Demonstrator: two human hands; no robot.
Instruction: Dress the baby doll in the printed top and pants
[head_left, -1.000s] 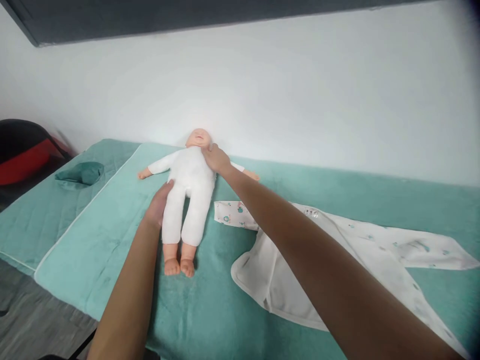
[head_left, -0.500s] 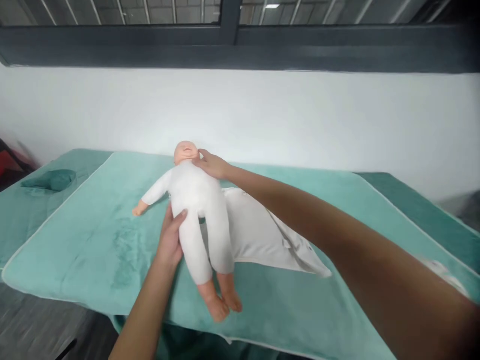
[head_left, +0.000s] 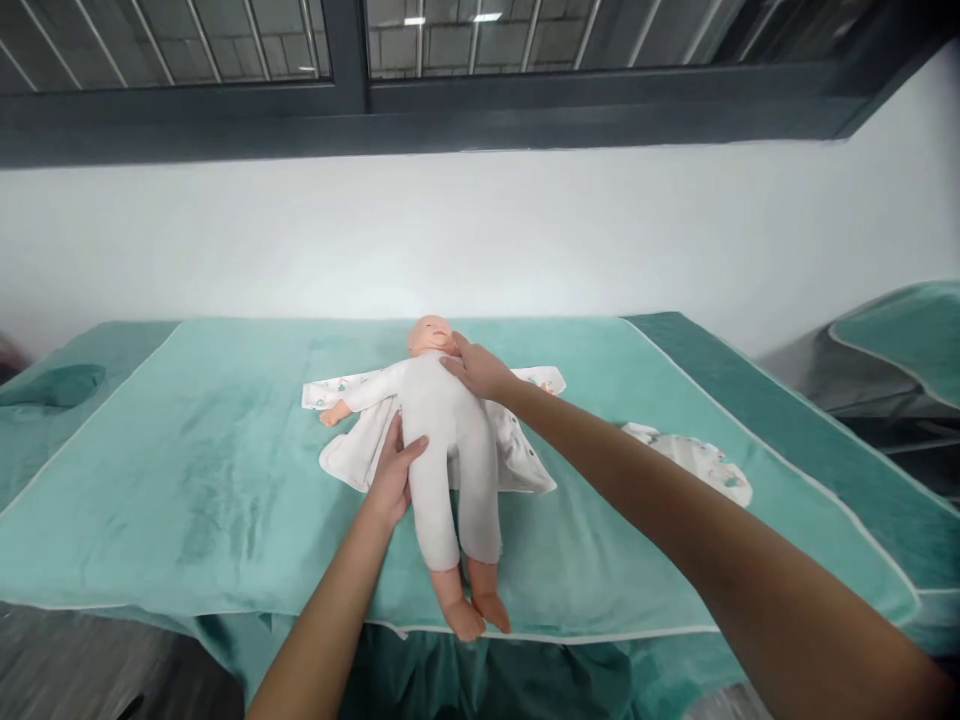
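Note:
A baby doll (head_left: 444,410) with a white cloth body lies face up, its head toward the wall and its bare feet near the bed's front edge. Under its back is a spread white baby shirt (head_left: 360,450) with printed sleeves reaching out to both sides. My left hand (head_left: 394,468) is closed around the doll's hip, thumb on top. At the neck and shoulder, my right hand (head_left: 480,370) grips the doll, its fingers partly hidden behind the head. The doll's arm on the right side is hidden by my hand and forearm.
A green plush sheet (head_left: 225,450) with white edging covers the bed. On the right lies a crumpled printed white cloth (head_left: 694,462). The white wall (head_left: 480,240) and a dark window frame (head_left: 525,115) stand behind. A green pillow (head_left: 52,388) is at the far left.
The doll has moved from beside the white shirt to on top of it, both hands still on it. The shirt's printed sleeves now show. My view has turned to the right.

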